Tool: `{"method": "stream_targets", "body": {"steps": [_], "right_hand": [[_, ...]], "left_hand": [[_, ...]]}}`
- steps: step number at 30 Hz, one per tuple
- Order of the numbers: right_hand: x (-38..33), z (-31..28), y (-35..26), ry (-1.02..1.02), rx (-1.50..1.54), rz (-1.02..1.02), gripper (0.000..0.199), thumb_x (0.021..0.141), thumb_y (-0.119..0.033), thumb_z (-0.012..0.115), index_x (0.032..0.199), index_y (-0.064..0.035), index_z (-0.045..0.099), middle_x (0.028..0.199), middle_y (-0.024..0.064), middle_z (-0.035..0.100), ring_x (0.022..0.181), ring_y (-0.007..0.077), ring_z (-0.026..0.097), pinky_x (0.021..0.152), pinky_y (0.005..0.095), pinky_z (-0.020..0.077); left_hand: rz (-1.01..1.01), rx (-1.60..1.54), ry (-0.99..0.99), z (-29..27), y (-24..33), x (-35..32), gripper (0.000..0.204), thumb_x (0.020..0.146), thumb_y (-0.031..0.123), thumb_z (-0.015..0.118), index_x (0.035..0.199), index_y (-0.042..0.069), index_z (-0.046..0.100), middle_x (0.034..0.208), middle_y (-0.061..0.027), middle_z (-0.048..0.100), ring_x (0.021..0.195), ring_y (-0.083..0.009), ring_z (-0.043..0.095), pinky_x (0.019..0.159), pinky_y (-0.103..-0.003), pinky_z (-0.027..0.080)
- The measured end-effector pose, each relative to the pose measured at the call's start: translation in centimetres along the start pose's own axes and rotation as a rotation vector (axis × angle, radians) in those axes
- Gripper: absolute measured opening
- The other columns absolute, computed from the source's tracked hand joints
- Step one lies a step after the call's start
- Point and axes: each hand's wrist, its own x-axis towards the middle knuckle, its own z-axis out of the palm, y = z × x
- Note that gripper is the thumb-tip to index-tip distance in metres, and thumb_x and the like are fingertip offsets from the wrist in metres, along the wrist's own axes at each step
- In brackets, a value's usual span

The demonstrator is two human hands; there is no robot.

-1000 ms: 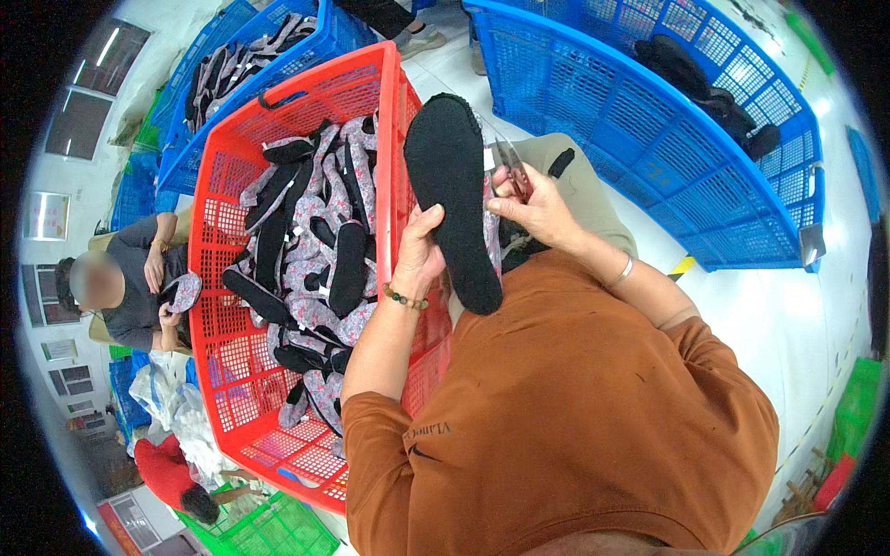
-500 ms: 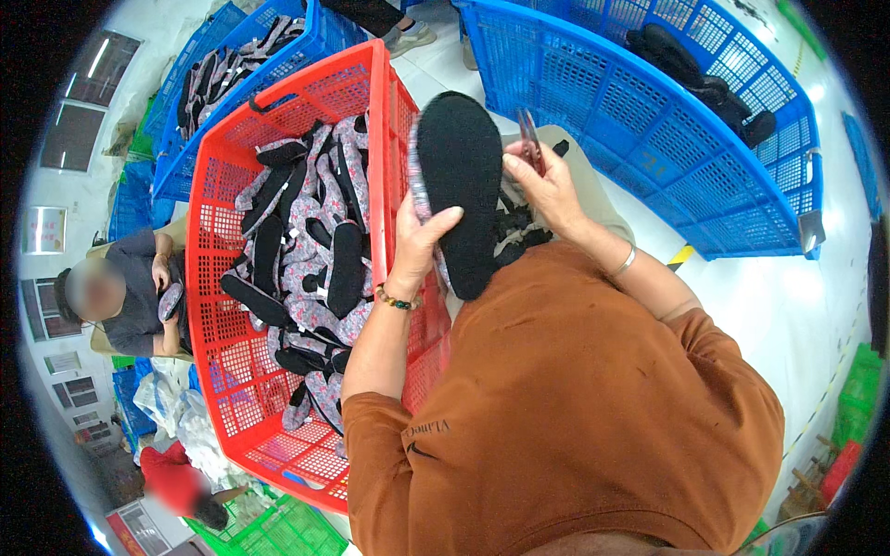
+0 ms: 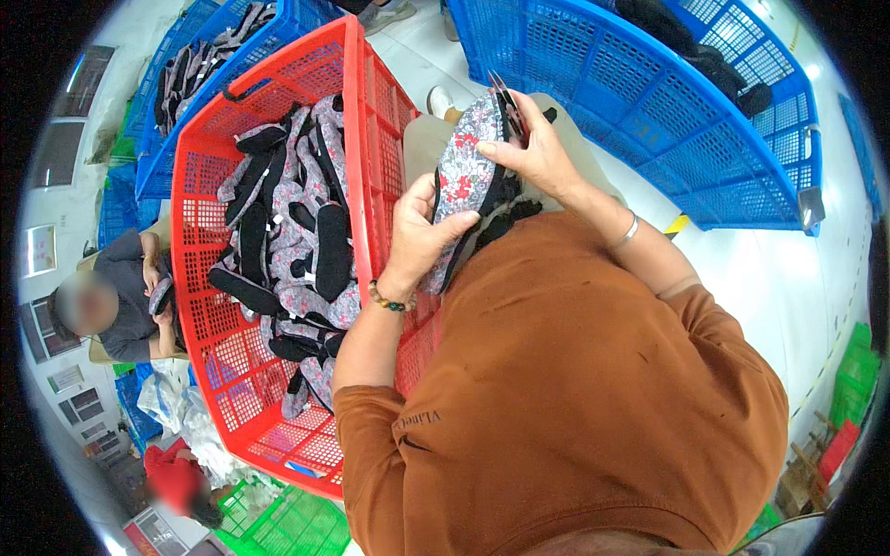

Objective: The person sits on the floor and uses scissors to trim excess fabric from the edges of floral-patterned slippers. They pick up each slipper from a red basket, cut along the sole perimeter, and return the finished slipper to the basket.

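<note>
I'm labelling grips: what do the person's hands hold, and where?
The left hand holds the flowered slipper near its lower end; the right hand, thumb on the slipper's upper part, holds snips, handles mostly hidden.

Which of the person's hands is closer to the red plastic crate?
Left. The left hand, holding the floral slipper, is just right of the red plastic crate. The right hand, at the slipper's opposite edge with scissors, is farther away.

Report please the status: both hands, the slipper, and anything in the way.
Left hand gripping floral slipper. Right hand touching it, holding snips. Slipper's patterned side facing camera. Red crate close on left, nothing seen blocking hands.
</note>
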Motion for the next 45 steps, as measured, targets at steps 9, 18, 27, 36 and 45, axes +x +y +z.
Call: {"method": "stream_targets", "body": {"steps": [9, 18, 27, 36, 45], "right_hand": [[0.9, -0.6, 4.7, 0.099, -0.089, 0.107, 0.068, 0.076, -0.036, 0.068, 0.123, 0.0036, 0.04, 0.104, 0.0075, 0.053, 0.091, 0.0119, 0.05, 0.079, 0.0251, 0.0417], [-2.1, 1.4, 3.0, -0.28, -0.336, 0.164, 0.082, 0.066, -0.047, 0.075, 0.12, 0.004, 0.042, 0.099, 0.0185, 0.058, 0.096, 0.0228, 0.056, 0.084, 0.0339, 0.0448], [-1.8, 2.7, 3.7, -0.102, 0.464, 0.471, 0.058, 0.074, -0.032, 0.07, 0.114, 0.0013, 0.043, 0.092, 0.0062, 0.056, 0.077, 0.0097, 0.055, 0.062, 0.0243, 0.047], [-0.2, 0.0, 3.8, 0.012, 0.386, 0.558, 0.029, 0.081, -0.027, 0.066, 0.098, -0.0086, 0.051, 0.059, -0.0093, 0.041, 0.041, -0.0001, 0.026, 0.036, 0.0173, 0.0176], [-1.3, 1.2, 3.7, -0.24, 0.1, 0.319, 0.078, 0.077, -0.042, 0.066, 0.125, 0.0113, 0.034, 0.115, 0.0187, 0.05, 0.107, 0.0198, 0.048, 0.092, 0.031, 0.0391]], "left_hand": [[-0.254, -0.644, -0.004, -1.2, -1.4, 1.1, 0.024, 0.088, 0.009, 0.052, 0.108, -0.004, 0.052, 0.104, -0.0109, 0.061, 0.092, -0.0158, 0.06, 0.083, -0.029, 0.049], [0.001, -0.965, 0.158, -2.2, -1.0, 1.8, 0.037, 0.088, 0.003, 0.046, 0.125, 0.001, 0.041, 0.124, -0.0135, 0.049, 0.117, -0.0223, 0.045, 0.1, -0.038, 0.037], [-0.124, -0.57, 0.017, -1.9, -0.5, 1.4, 0.048, 0.084, 0.001, 0.055, 0.127, 0.002, 0.034, 0.122, -0.0156, 0.045, 0.111, -0.0209, 0.047, 0.09, -0.032, 0.044], [-0.28, -0.07, -0.15, -1.3, -0.1, 0.5, 0.032, 0.078, 0.009, 0.068, 0.105, -0.002, 0.056, 0.095, -0.0058, 0.063, 0.083, -0.0111, 0.06, 0.075, -0.026, 0.048], [-0.045, -0.405, 0.07, -0.4, -0.4, 0.6, 0.029, 0.082, 0.005, 0.061, 0.109, -0.003, 0.052, 0.101, -0.0088, 0.061, 0.092, -0.0135, 0.059, 0.083, -0.028, 0.048]]}}
